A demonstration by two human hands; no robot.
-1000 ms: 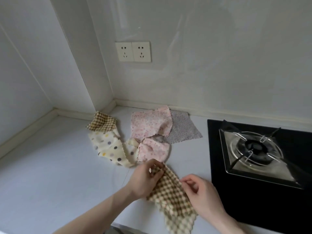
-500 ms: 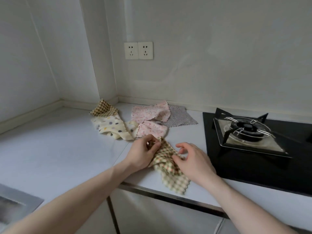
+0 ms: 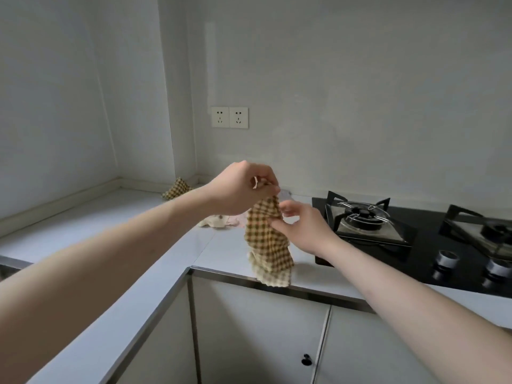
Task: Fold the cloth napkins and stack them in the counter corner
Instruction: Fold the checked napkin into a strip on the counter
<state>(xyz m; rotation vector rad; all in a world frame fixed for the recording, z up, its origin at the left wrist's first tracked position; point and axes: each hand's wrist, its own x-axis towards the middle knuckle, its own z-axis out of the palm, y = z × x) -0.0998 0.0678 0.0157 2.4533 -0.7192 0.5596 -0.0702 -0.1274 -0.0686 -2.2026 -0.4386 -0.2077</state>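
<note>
The left hand [image 3: 243, 189] has its grip closed on the top corner of a brown-checked napkin [image 3: 266, 239], fingers curled and pinching the cloth up in the air. The right hand [image 3: 304, 228] sits just right of it and lower, its thumb and fingertips pinching the napkin's right edge, the other fingers loosely spread. The napkin hangs down from the two grips, bunched at the top and widening below, its wavy lower edge reaching the near edge of the white surface [image 3: 116, 245], in front of the steel trim.

Behind the left forearm, a cream and pink heap of napkins [image 3: 219, 221] lies on the surface, mostly hidden. Farther left, near the corner by the wall, a second checked napkin [image 3: 177, 188] lies crumpled. A grey scrap of cloth [image 3: 285, 194] peeks out just behind the left hand's fingers.

To the right a black gas stove [image 3: 415, 245] is set into the surface, with two burners and two knobs. A double wall socket [image 3: 229, 117] sits on the far wall. White cabinet doors [image 3: 260, 333] stand below the surface.
</note>
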